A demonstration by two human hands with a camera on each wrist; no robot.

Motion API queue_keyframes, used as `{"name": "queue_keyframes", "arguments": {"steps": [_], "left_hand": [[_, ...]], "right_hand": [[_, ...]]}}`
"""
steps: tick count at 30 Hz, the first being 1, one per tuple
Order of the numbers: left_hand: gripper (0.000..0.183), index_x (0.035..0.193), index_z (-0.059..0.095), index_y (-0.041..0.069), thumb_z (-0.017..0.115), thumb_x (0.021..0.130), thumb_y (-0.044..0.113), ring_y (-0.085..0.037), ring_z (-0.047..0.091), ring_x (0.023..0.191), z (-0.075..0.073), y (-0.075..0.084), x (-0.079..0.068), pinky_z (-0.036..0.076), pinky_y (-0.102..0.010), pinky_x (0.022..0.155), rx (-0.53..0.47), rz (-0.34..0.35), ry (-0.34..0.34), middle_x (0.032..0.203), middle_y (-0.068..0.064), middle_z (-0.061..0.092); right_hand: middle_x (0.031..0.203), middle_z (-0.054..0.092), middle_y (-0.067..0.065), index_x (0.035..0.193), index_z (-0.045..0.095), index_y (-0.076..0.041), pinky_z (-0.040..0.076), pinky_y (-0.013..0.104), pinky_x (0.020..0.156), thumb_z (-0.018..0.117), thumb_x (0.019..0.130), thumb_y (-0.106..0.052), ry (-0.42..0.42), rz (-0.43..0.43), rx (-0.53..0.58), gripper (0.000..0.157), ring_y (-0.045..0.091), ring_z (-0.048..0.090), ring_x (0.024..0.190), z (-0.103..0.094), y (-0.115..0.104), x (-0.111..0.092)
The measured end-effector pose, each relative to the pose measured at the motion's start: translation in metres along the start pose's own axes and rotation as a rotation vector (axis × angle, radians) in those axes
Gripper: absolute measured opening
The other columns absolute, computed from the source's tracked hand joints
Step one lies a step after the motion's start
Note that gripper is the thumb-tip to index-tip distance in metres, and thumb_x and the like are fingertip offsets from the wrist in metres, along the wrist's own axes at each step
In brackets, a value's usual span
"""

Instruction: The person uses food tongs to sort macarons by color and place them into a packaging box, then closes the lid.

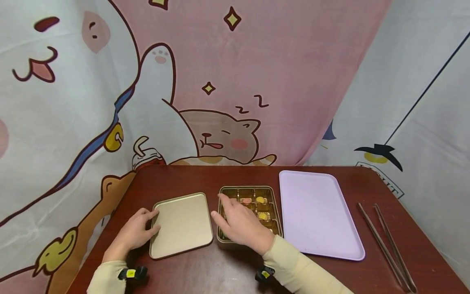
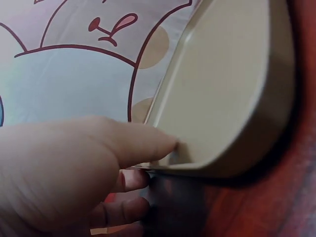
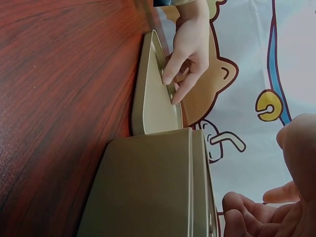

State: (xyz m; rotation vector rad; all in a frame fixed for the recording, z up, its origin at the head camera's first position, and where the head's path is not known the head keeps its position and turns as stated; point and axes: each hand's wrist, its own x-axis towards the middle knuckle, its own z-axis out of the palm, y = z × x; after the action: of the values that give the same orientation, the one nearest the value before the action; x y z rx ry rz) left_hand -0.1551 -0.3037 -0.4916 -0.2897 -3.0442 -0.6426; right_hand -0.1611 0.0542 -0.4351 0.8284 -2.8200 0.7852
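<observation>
In the head view a square beige-gold metal lid lies with its rim upward on the left of the table. My left hand pinches its left edge, thumb over the rim and the other fingers outside below it. To the right stands a square tin with a gold divided insert. Small yellow pieces and a pink piece sit in some compartments. Over the tin's left and front part hovers my right hand, fingers extended and nothing held, hiding several compartments.
A pale purple tray lies right of the tin. Metal tongs rest with arms spread near the table's right edge. A cartoon-printed cloth hangs behind the dark red wooden table.
</observation>
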Motion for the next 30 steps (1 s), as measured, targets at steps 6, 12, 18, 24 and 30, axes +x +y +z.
{"name": "queue_keyframes", "arguments": {"steps": [6, 12, 18, 24, 30], "left_hand": [[0.05, 0.141, 0.06, -0.01, 0.071, 0.096, 0.01, -0.015, 0.047, 0.074, 0.0034, 0.0045, 0.0014, 0.041, -0.029, 0.062, 0.051, -0.011, 0.001, 0.097, -0.007, 0.06], [0.048, 0.139, 0.059, -0.013, 0.067, 0.095, 0.003, -0.019, 0.053, 0.076, 0.0047, 0.0063, 0.0036, 0.048, -0.035, 0.064, 0.121, -0.014, -0.001, 0.095, -0.012, 0.064], [0.046, 0.137, 0.06, -0.014, 0.067, 0.094, 0.001, -0.026, 0.064, 0.084, 0.0065, 0.004, 0.0058, 0.059, -0.048, 0.076, 0.149, -0.003, 0.011, 0.096, -0.016, 0.067], [0.044, 0.134, 0.06, -0.017, 0.066, 0.093, -0.002, -0.032, 0.067, 0.087, 0.0081, 0.0007, 0.006, 0.058, -0.051, 0.078, 0.134, 0.026, 0.045, 0.092, -0.016, 0.067], [0.045, 0.134, 0.06, -0.018, 0.065, 0.091, -0.005, -0.028, 0.064, 0.081, 0.0079, -0.0025, 0.0067, 0.055, -0.046, 0.073, 0.108, 0.062, 0.09, 0.087, -0.015, 0.065]], "right_hand": [[0.145, 0.06, 0.024, 0.156, 0.042, -0.003, 0.058, 0.049, 0.099, 0.05, 0.109, -0.044, 0.003, -0.006, -0.007, 0.062, 0.033, 0.064, 0.128, -0.0003, -0.0006, -0.0003], [0.146, 0.06, 0.023, 0.156, 0.042, -0.003, 0.058, 0.048, 0.098, 0.049, 0.109, -0.044, -0.005, -0.006, -0.006, 0.063, 0.032, 0.065, 0.127, 0.001, 0.0002, -0.0004], [0.145, 0.061, 0.024, 0.156, 0.042, -0.003, 0.059, 0.048, 0.097, 0.049, 0.109, -0.044, -0.003, -0.006, -0.015, 0.063, 0.033, 0.066, 0.126, 0.0014, -0.0006, 0.0], [0.145, 0.061, 0.023, 0.157, 0.041, -0.004, 0.059, 0.049, 0.097, 0.048, 0.109, -0.045, -0.015, 0.0, -0.017, 0.063, 0.033, 0.065, 0.126, 0.0025, -0.002, 0.0002], [0.141, 0.064, 0.023, 0.156, 0.041, -0.004, 0.06, 0.048, 0.094, 0.048, 0.11, -0.045, -0.016, -0.005, -0.025, 0.063, 0.032, 0.067, 0.123, 0.0044, -0.002, 0.0006]]}}
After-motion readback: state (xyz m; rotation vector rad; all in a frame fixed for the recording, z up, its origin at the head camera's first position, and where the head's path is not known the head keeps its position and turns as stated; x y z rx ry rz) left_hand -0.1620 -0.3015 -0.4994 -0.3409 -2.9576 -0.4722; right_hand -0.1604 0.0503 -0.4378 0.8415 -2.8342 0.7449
